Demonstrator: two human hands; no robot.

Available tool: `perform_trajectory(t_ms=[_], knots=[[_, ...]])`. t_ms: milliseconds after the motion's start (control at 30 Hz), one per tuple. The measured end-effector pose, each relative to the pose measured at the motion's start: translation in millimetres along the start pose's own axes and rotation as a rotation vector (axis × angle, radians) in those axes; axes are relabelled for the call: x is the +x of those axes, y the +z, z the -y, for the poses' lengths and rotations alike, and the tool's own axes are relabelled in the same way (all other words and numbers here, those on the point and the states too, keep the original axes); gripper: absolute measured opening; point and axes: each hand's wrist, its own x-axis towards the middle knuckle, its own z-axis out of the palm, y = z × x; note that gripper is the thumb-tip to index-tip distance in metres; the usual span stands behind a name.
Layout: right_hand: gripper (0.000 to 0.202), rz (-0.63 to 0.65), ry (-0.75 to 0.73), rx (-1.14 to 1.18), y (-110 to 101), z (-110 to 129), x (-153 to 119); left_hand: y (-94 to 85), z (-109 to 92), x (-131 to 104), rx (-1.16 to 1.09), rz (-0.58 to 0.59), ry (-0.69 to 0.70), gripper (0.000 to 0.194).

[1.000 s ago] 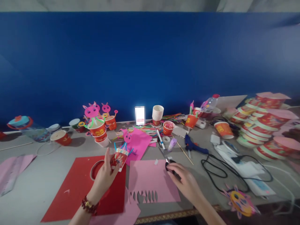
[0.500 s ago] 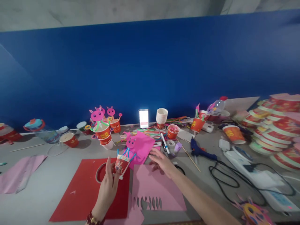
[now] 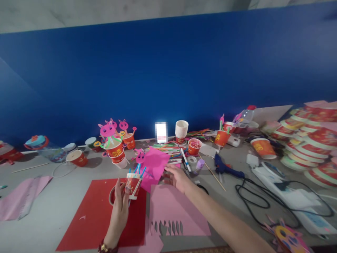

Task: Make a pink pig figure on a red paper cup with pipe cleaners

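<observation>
My left hand point(image 3: 121, 203) is closed on a red-and-white printed paper cup point(image 3: 133, 184), thumb against its side. The cup stands roughly upright above a red sheet point(image 3: 105, 218). Blue pipe-cleaner-like stems and a magenta animal-face cutout point(image 3: 140, 157) rise from its top. A brown tape roll point(image 3: 112, 195) lies partly hidden behind my left fingers. My right hand point(image 3: 176, 177) has its fingers apart and loosely bent, fingertips at the right edge of a magenta sheet point(image 3: 154, 165). Below them lies a light pink sheet point(image 3: 179, 207) with leaf-shaped holes.
Finished-looking cup figures point(image 3: 114, 151) stand at the back left. A blue glue gun point(image 3: 226, 167), its black cord, and a white power strip point(image 3: 292, 200) lie on the right. Stacked paper cups point(image 3: 181, 129), markers point(image 3: 185, 160) and coloured stems fill the back middle.
My left hand has brought the cup a little left and turned it more upright. My right hand has shifted left, and the magenta sheet's right corner has moved left too.
</observation>
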Motion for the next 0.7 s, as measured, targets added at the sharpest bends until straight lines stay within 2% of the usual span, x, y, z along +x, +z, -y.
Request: perform_trajectory(t_ms=[167, 300, 400, 500, 600, 700], knots=[[0.026, 0.020, -0.089, -0.140, 5, -1, 4, 2.3, -12, -7, -0.033, 0.015, -0.028, 0.065], [0.027, -0.008, -0.273, -0.265, 9, 5, 5, 2.8, -20, -11, -0.016, 0.095, -0.021, 0.064], [0.030, -0.014, -0.414, -0.319, 10, 11, 6, 3.2, -22, -12, -0.017, 0.110, -0.024, 0.062], [0.032, 0.020, -0.523, -0.366, 9, 21, 5, 3.9, -20, -11, -0.047, 0.071, -0.016, 0.058], [0.034, 0.029, -0.675, -0.477, 6, 37, -3, 3.9, -19, -10, -0.066, -0.024, 0.017, 0.054], [0.038, -0.103, -0.849, -0.578, 0, 61, -16, 2.8, -19, -10, -0.083, -0.097, 0.014, 0.052]])
